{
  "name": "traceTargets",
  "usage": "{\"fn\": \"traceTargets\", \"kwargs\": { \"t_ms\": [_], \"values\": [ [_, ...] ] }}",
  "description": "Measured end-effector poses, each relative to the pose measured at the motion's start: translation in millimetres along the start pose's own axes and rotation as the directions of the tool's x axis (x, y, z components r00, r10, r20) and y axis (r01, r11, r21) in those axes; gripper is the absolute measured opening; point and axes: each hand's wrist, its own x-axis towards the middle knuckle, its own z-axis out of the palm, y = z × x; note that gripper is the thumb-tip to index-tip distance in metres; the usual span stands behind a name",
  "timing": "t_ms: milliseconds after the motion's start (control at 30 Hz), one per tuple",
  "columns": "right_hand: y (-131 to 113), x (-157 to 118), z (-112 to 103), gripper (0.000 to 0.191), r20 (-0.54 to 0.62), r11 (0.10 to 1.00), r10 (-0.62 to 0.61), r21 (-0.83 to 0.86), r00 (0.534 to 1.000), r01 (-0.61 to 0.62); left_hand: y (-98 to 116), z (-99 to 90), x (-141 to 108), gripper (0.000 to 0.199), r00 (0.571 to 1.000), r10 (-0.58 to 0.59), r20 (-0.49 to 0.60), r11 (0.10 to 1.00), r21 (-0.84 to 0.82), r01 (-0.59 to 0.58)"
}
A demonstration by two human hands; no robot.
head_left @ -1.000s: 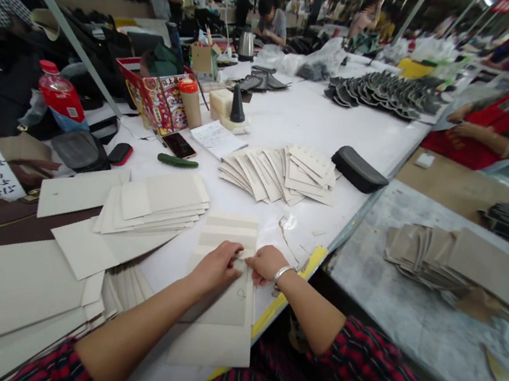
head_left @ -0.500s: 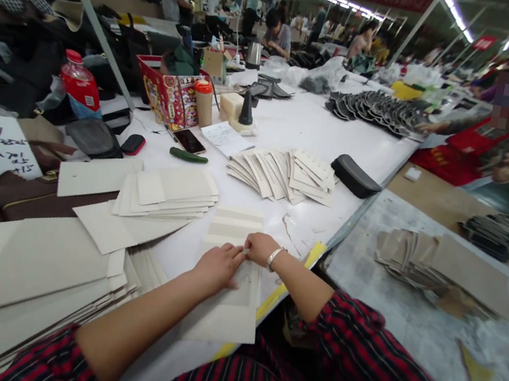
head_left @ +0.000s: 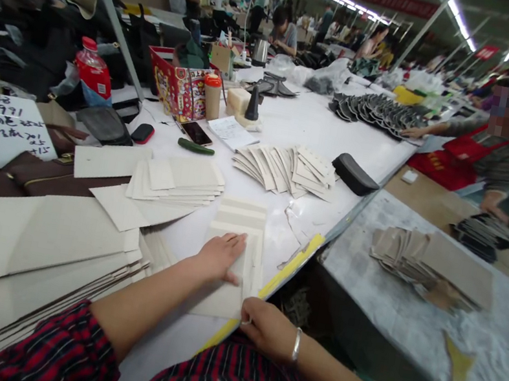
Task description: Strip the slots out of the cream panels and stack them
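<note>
My left hand (head_left: 223, 256) lies flat with its fingers spread on a pale cream panel (head_left: 220, 299) near the table's front edge. At the panel's lower right corner is my right hand (head_left: 262, 326), its fingers curled and pinched together. A thin pale strip shows along the panel's right side, running down toward those fingers; what exactly they pinch is too small to tell. Left of my hands sit a stack of smaller cream pieces (head_left: 177, 182) and a pile of large curved cream panels (head_left: 45, 232).
Beyond the panel are fanned cream pieces (head_left: 283, 168), a black case (head_left: 354, 174), a green cucumber (head_left: 196, 147) and a phone (head_left: 196, 133). Yellow tape (head_left: 293, 266) lines the table edge. At right, a person in a red apron (head_left: 458, 154) reaches toward dark pieces (head_left: 485, 236).
My right hand has moved from beside my left fingers down to the panel's lower right corner. My left hand now lies flatter, fingers spread. The person at right has reached toward the dark pieces.
</note>
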Motion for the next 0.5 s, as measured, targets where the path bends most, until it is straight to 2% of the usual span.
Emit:
{"fn": "traceTargets", "kwargs": {
  "t_ms": [67,167,200,267,333,367,433,467,500],
  "values": [
    [1,-13,12,0.004,-0.050,0.995,0.009,0.098,0.999,-0.004,4,-3.0,1,0.092,1.000,-0.005,0.019,1.000,0.005,0.005],
    [2,-15,22,0.004,-0.100,0.982,0.062,0.183,0.993,-0.043,11,-9.8,4,0.083,0.996,-0.027,0.091,0.999,0.042,0.023],
    [0,-15,25,0.004,-0.064,0.975,0.054,0.220,0.996,-0.039,13,-11.7,5,0.080,0.993,-0.035,0.115,0.998,0.053,0.029],
    [-4,-19,34,0.004,0.081,0.940,-0.020,0.342,0.997,-0.009,15,-13.4,7,0.078,0.989,-0.046,0.142,0.998,0.056,0.039],
    [-5,-32,39,0.006,0.165,0.862,-0.076,0.507,0.983,-0.018,13,-11.6,7,0.079,0.990,-0.045,0.132,0.999,0.037,0.040],
    [-2,-41,38,0.008,0.142,0.813,-0.047,0.580,0.989,-0.045,11,-9.5,6,0.079,0.992,-0.040,0.116,0.999,0.020,0.038],
    [19,-64,31,0.015,0.000,0.727,0.151,0.678,0.989,-0.111,6,-4.0,1,0.081,0.997,-0.027,0.070,0.999,-0.032,0.030],
    [38,-76,25,0.019,-0.090,0.702,0.279,0.698,0.956,-0.139,4,-1.3,-2,0.081,0.999,-0.022,0.036,0.997,-0.072,0.025],
    [61,-89,19,0.021,-0.178,0.691,0.402,0.703,0.898,-0.170,1,1.1,-4,0.079,1.000,-0.028,-0.008,0.993,-0.116,0.027]
  ]
}}
